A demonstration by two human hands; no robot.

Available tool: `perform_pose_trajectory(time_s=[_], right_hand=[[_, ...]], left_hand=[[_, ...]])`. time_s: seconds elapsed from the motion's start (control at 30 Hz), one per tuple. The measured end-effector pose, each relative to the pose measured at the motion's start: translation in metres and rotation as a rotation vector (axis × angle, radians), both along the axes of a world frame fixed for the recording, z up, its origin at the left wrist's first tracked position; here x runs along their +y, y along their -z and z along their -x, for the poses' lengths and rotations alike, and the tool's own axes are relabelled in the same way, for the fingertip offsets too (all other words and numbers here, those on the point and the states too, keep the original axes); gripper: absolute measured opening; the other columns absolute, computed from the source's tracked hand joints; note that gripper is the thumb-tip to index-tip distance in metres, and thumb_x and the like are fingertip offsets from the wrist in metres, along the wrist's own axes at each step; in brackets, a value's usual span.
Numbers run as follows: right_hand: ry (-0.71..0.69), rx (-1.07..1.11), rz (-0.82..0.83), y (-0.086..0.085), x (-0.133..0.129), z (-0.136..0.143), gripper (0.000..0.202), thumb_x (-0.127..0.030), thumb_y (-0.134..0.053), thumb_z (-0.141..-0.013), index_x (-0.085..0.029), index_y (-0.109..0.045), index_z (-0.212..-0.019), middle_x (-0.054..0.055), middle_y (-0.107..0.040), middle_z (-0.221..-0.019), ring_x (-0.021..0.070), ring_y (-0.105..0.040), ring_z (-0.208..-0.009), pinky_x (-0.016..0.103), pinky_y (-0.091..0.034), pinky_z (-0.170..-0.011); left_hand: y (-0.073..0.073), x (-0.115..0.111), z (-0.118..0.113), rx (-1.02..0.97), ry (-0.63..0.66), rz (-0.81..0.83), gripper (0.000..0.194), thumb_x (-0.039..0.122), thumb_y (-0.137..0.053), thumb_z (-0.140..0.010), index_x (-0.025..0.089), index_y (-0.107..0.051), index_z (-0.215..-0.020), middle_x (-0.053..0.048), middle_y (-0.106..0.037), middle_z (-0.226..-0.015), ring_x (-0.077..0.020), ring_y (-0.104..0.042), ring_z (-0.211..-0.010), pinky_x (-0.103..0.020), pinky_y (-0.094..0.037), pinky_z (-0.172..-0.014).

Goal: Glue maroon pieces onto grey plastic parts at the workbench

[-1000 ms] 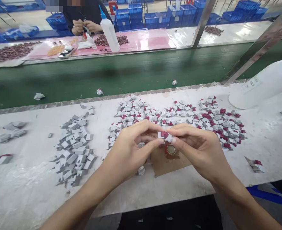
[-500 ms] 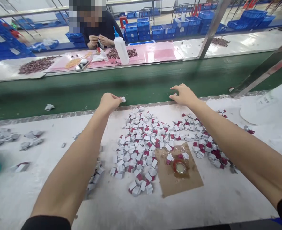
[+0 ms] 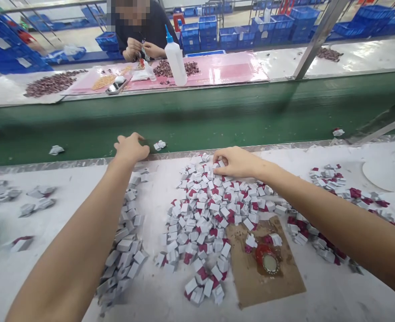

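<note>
My left hand (image 3: pixel 132 147) is over the near edge of the green belt (image 3: pixel 197 118), fingers apart and holding nothing. Just right of its fingertips, a small white plastic piece (image 3: pixel 159 145) lies on the belt. At the far end of a heap of white-and-maroon plastic pieces (image 3: pixel 200 210), my right hand (image 3: pixel 236 162) is closed, thumb and forefinger around one small piece (image 3: pixel 220 164). The fingers partly hide that piece. Below the right forearm sits a brown cardboard square (image 3: pixel 267 286) bearing a red ring with a pale round centre (image 3: pixel 270 263) and two loose pieces.
More white pieces (image 3: pixel 125 250) lie beneath my left forearm, others (image 3: pixel 355 194) beyond my right. Across the belt a person (image 3: pixel 140 36) handles something small behind a white squeeze bottle (image 3: pixel 175 62). A metal post (image 3: pixel 318 40) rises at right; blue crates (image 3: pixel 207 36) stand behind.
My left hand has let go of its white piece on the belt and moved left, its fingers opening. My right hand has come from above the belt back left to the heap.
</note>
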State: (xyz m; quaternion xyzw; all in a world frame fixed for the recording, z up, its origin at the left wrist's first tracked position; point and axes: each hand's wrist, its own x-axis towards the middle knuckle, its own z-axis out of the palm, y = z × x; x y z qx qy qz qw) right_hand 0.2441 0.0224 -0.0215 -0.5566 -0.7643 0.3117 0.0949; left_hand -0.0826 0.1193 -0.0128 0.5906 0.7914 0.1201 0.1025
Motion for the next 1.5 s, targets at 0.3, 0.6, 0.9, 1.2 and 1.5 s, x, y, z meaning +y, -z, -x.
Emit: perform_pose_trajectory(time_s=[0.3,0.6,0.9,1.2,1.5], right_hand=[[0.385,0.033,-0.091,0.011,0.063,-0.031,0.032,-0.031,-0.077,-0.103,-0.018,-0.083,-0.132,0.013,-0.084,-0.119,0.0316,-0.076,-0.110,0.042,-0.057,-0.100],[0.402,0.345,-0.051,-0.016,0.010,-0.068,0.056,-0.068,-0.049,-0.119,-0.022,-0.078,-0.129,0.009,-0.081,-0.102,0.0178,-0.062,-0.070,0.031,-0.053,-0.062],[0.610,0.054,-0.094,-0.026,-0.018,-0.166,0.022,-0.032,-0.071,-0.106,-0.015,-0.084,-0.106,0.009,-0.078,-0.088,0.0213,-0.065,-0.075,0.036,-0.054,-0.075],[0.174,-0.100,0.029,-0.021,-0.065,-0.146,0.040,-0.033,-0.087,-0.084,-0.031,-0.090,-0.124,0.006,-0.089,-0.115,0.0286,-0.079,-0.099,0.039,-0.054,-0.082],[0.334,-0.211,0.036,-0.019,-0.033,-0.149,0.018,-0.040,-0.083,-0.094,-0.022,-0.084,-0.091,0.007,-0.081,-0.079,0.0289,-0.077,-0.079,0.041,-0.057,-0.071]], left_hand=[[-0.025,-0.016,-0.032,-0.114,-0.040,-0.207,0.024,0.010,-0.073,-0.098,0.012,-0.074,-0.122,-0.016,-0.079,-0.133,-0.0370,-0.071,-0.139,-0.063,-0.052,-0.129],[-0.017,-0.068,-0.198,-0.602,0.679,-0.183,0.024,0.017,-0.079,-0.092,0.023,-0.069,-0.113,-0.007,-0.084,-0.120,-0.0261,-0.081,-0.114,-0.041,-0.067,-0.106],[0.007,-0.068,-0.314,-0.470,0.876,-0.023,0.054,0.012,-0.080,-0.086,0.021,-0.062,-0.136,-0.017,-0.066,-0.141,-0.0340,-0.071,-0.127,-0.051,-0.060,-0.112],[0.020,-0.058,-0.267,-0.167,0.795,0.038,0.033,0.006,-0.066,-0.081,0.023,-0.067,-0.109,-0.018,-0.065,-0.120,-0.0469,-0.061,-0.132,-0.064,-0.052,-0.119],[0.017,-0.056,-0.293,-0.220,0.838,0.007,0.033,0.008,-0.060,-0.088,0.025,-0.068,-0.114,-0.014,-0.074,-0.122,-0.0347,-0.070,-0.125,-0.049,-0.057,-0.115]])
